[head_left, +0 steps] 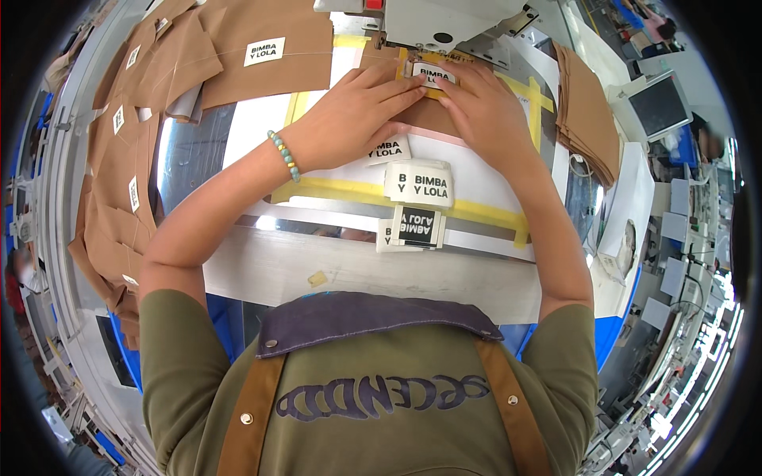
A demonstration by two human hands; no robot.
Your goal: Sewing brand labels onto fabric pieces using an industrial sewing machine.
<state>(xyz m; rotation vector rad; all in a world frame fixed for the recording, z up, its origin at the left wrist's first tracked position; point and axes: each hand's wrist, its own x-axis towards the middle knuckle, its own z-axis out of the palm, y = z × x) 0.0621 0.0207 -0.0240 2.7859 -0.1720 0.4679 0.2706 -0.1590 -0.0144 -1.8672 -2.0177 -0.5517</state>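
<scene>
A white label with dark print lies on a brown fabric panel, framed by a yellow guide under the sewing machine head. From the left my left hand lies flat on the panel, its fingers stretched out and a fingertip at the label's edge. My right hand rests on the other side, fingers extended along the label and guide. The undersides of the fingers are hidden. Nearer to me, a stack of white labels sits beside a black-and-white label piece, with one loose label partly under my left hand.
Brown panels with white labels are spread over the left side, joined by threads. A folded stack of brown panels lies at the right, near a grey screen. Yellow tape borders the white work surface.
</scene>
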